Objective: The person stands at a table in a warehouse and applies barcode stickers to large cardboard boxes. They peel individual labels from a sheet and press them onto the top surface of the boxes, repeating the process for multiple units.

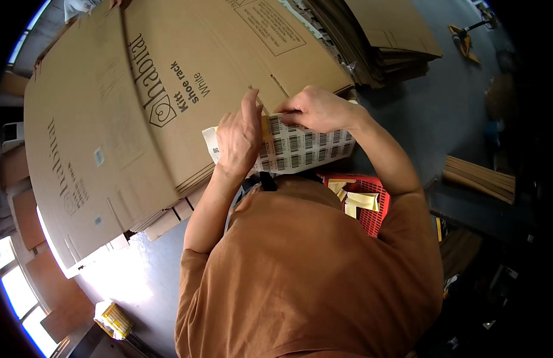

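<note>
A plain, rust-brown fabric T-shirt (306, 268) covers the torso, softly creased across the front; its loose, short sleeves (414, 256) leave both forearms (208, 209), left hand (237, 138) and right hand (320, 111) bare.

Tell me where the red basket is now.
In the head view, the red basket is right of centre, just below the sheet of barcode labels and beside the person's right arm.

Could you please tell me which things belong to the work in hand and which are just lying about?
Apparently in use:
sheet of barcode labels, at the left hand and right hand
large cardboard boxes, stacked flat next to it

Seemingly just lying about:
red basket with paper pieces, untouched
other cartons, upper right
brown boards, far right
</note>
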{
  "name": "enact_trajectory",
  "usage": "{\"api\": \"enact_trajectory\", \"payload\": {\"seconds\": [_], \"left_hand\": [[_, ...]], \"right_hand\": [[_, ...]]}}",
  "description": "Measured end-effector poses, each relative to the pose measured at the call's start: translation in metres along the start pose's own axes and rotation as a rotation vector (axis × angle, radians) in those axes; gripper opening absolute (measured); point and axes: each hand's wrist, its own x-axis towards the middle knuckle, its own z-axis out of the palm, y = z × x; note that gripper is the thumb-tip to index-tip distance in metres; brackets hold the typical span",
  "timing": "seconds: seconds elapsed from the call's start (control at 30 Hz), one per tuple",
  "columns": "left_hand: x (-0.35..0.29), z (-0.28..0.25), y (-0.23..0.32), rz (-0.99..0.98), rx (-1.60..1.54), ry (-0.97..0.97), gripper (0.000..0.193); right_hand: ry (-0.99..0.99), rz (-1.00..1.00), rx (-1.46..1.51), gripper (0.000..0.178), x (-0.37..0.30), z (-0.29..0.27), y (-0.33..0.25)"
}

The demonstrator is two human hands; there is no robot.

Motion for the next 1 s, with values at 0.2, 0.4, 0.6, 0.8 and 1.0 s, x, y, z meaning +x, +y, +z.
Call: {"api": "enact_trajectory", "payload": {"seconds": [0.2, 0.4, 0.6, 0.8, 1.0], "left_hand": [[0.015, 0.012, -0.006, -0.149, 0.002, -0.002, 0.031], [0.031, 0.021, -0.011, -0.227, -0.017, 0.026, 0.033], [0.044, 0.029, -0.016, -0.364, -0.005, -0.033, 0.036], [0.061, 0.030, -0.034, -0.518, 0.046, -0.173, 0.031], [0.057, 0.053, -0.072, -0.404, 0.092, -0.244, 0.026]], "right_hand": [[0.558, -0.463, -0.240, 0.017, 0.018, 0.024, 0.027], [0.760, -0.600, -0.603, 0.020, 0.032, 0.020, 0.036], [0.753, -0.604, -0.634, 0.015, 0.042, 0.018, 0.042], [0.658, -0.707, -0.426, 0.013, 0.063, 0.005, 0.051], [0.381, -0.214, 0.188, 0.009, 0.132, -0.082, 0.035]]}}
